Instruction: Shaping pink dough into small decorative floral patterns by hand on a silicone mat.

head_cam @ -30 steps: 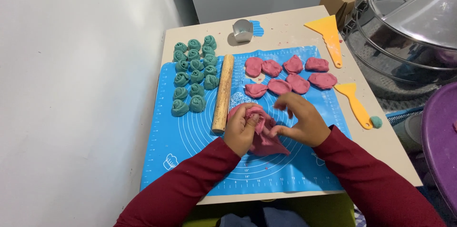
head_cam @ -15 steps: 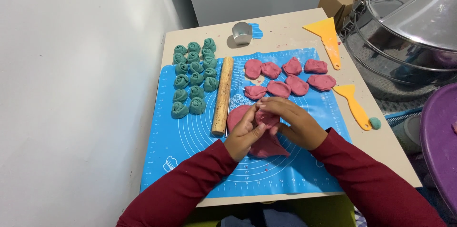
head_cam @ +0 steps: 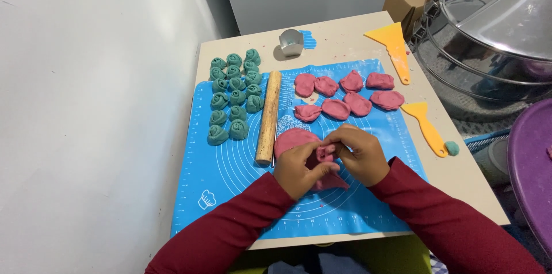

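both hands, left hand [head_cam: 297, 167] and right hand [head_cam: 357, 153], are curled closed, pinching a rolled pink dough piece [head_cam: 325, 152] over the blue silicone mat [head_cam: 230, 165], beside the wooden rolling pin [head_cam: 268, 116]. steel steamer pot [head_cam: 489, 44] is lidded, contents hidden.

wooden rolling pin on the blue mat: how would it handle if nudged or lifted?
The wooden rolling pin is a plain straight cylinder, so it would probably roll sideways if nudged. It looks rigid, unlike the pink dough beside it. Its smooth handleless surface may slip in a floury hand.

Left hand [head_cam: 299, 167] and right hand [head_cam: 359, 153] pinching pink dough [head_cam: 325, 156] (half hidden), blue mat [head_cam: 230, 165]
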